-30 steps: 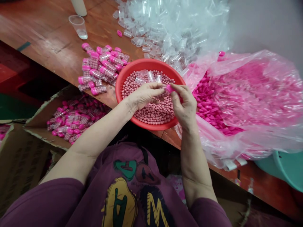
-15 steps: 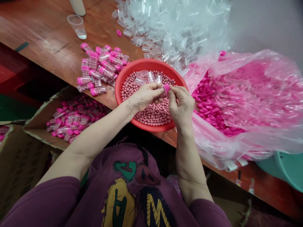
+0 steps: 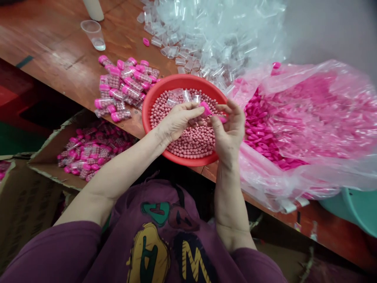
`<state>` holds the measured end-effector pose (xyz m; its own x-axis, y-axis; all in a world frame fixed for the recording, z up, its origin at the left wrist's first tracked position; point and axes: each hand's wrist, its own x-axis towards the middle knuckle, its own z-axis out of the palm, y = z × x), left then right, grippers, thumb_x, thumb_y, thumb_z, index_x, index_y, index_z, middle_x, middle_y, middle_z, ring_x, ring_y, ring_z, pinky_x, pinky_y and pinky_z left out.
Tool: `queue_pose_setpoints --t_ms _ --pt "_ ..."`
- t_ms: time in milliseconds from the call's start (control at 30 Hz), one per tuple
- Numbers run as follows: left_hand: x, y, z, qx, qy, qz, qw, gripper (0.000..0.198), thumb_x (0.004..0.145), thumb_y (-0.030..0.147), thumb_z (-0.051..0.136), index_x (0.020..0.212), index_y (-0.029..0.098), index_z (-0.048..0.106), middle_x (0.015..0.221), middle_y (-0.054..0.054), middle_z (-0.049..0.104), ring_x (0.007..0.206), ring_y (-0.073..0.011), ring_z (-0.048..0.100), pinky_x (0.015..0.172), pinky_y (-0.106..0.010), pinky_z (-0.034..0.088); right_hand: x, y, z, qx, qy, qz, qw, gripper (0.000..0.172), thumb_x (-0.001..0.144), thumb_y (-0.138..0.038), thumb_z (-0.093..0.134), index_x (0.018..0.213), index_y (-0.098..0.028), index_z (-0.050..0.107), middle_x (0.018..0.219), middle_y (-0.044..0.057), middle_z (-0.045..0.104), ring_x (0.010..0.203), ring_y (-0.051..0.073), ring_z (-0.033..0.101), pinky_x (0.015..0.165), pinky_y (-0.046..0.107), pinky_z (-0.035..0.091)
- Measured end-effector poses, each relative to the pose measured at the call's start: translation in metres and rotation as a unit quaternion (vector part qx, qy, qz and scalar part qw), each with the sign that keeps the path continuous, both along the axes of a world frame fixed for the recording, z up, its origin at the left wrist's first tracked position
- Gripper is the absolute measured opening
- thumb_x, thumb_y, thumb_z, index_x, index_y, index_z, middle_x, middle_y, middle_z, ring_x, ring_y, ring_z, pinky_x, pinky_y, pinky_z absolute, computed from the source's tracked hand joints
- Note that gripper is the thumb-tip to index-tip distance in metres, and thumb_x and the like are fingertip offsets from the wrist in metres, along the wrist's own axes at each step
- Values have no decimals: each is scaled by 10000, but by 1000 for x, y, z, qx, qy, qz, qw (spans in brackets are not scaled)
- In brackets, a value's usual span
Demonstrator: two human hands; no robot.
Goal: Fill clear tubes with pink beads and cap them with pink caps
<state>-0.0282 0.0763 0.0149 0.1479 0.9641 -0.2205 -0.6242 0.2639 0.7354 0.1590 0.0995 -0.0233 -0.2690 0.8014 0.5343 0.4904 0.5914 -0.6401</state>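
Above the red basin [image 3: 149, 103] of pink beads [image 3: 191, 143], my left hand [image 3: 179, 120] is closed around a small clear bottle with a pink cap [image 3: 205, 109], its body mostly hidden by my fingers. My right hand [image 3: 230, 131] is just to the right, thumb and fingers closed on a pink cap piece [image 3: 221, 118]. Whether this piece joins the cap on the bottle, I cannot tell. A few empty clear tubes [image 3: 187, 95] lie on the beads at the back of the basin.
Filled pink-capped bottles [image 3: 126, 86] lie in a heap left of the basin, with more in a cardboard box [image 3: 47, 167] below. Clear tubes [image 3: 206, 35] pile up behind. A plastic bag [image 3: 324, 118] of pink caps [image 3: 260, 133] lies right. A plastic cup [image 3: 94, 35] stands far left.
My right hand has drawn slightly right from the bottle's cap and its fingers have lifted; a pink cap piece now shows in it. My left hand stays nearly in place.
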Motion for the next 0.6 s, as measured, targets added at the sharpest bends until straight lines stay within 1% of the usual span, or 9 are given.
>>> queue_pose_setpoints --t_ms 67,100,167,200,267,333,400,500,600 --pt "0 -1 -2 12 26 -17 999 152 928 205 929 889 151 792 814 -1 761 726 -78 658 758 -221 511 7 5 0 -15 74 -38 996 479 1156 -512 530 1596 -327 573 1323 117 740 1110 281 801 948 517 727" --pt "0 -1 -3 18 34 -24 999 126 920 185 923 899 145 806 817 -1 764 731 -76 654 764 -221 508 8 5 4 -21 88 -45 995 422 1148 -526 557 1502 -315 645 1249 100 756 1052 272 805 934 509 728" --pt "1 -1 -4 23 40 -25 999 85 917 141 896 901 133 813 813 1 760 741 -75 648 784 -223 505 8 -1 15 -21 49 -31 998 328 1151 -494 562 1345 -294 734 1202 92 774 1088 275 803 1022 534 709" --pt "2 -2 -5 23 39 -21 999 79 919 126 883 893 129 808 809 3 754 745 -76 646 797 -226 507 7 -5 21 -11 14 -20 1000 315 1150 -463 560 1328 -286 750 1232 102 778 1153 287 794 1089 556 687" --pt "3 -2 -5 23 43 -14 999 89 926 118 871 877 129 797 812 5 748 760 -79 644 822 -232 511 1 -15 31 17 -67 -1 998 380 1117 -427 606 1442 -263 715 1359 146 755 1312 332 747 1203 614 625" --pt "4 -2 -4 20 57 -6 998 128 924 135 892 863 139 780 817 8 742 771 -84 643 834 -237 512 -6 -21 34 28 -144 -3 989 630 1037 -454 733 1605 -221 595 1515 211 688 1442 415 674 1261 709 556" --pt "6 -2 -4 13 68 5 998 172 915 160 925 860 150 763 816 15 732 771 -87 646 839 -243 514 -15 -23 28 18 -197 -28 980 826 962 -463 832 1670 -191 503 1611 264 624 1518 498 603 1285 795 487" --pt "7 -2 -3 2 75 10 997 215 919 198 943 855 159 742 799 22 713 750 -91 646 832 -258 522 -23 -18 15 14 -211 -65 975 785 953 -380 799 1645 -159 502 1597 286 626 1532 524 585 1299 823 446" --pt "8 -2 -2 -6 80 2 997 228 943 201 926 831 155 733 770 22 693 712 -86 616 791 -259 504 -23 -11 5 30 -205 -55 977 748 925 -350 750 1610 -134 541 1540 275 665 1491 499 620 1311 803 447"
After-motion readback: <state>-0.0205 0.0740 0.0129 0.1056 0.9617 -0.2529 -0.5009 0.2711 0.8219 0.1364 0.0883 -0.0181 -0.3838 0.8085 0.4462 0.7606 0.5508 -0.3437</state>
